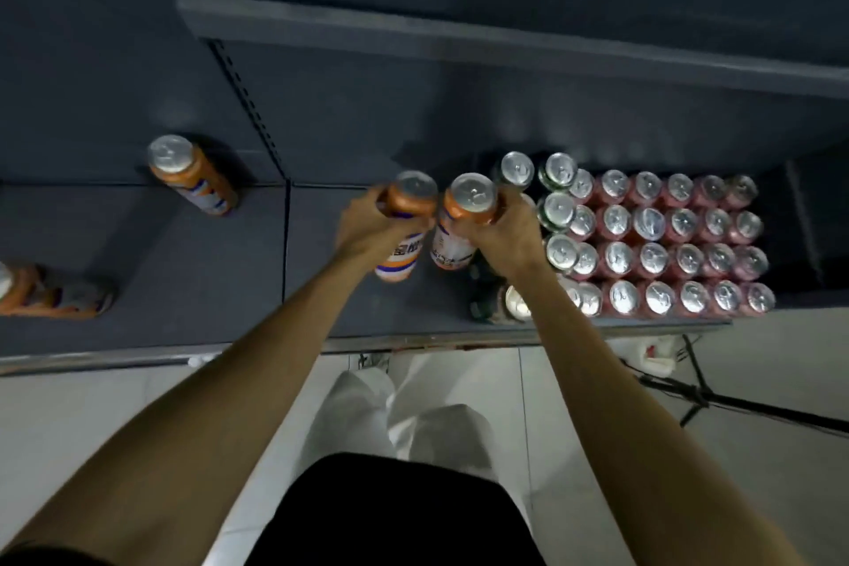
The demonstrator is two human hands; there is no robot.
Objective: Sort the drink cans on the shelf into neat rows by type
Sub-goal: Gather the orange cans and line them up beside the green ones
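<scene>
Two orange cans are being carried at once above the shelf (193, 271). One orange can (404, 225) is held in the left hand (367, 228), its fingers curled round the upper part; a second orange can (464, 221) is held in the right hand (500, 234) in the same way. The two cans are side by side, nearly touching, just left of the green cans (558, 209). Both arms are stretched forward and converge, with the backs of the hands towards the camera.

The step in hand appears to be the gathering of the orange cans into a row of their own. The pink cans (666, 244) are already set in neat rows on the right. Two further orange cans are well apart on the left, one near the back (193, 175) and one at the frame edge (50, 292). The next move probably calls for both held cans to be set down upright beside the green ones, and the strays fetched afterwards.
</scene>
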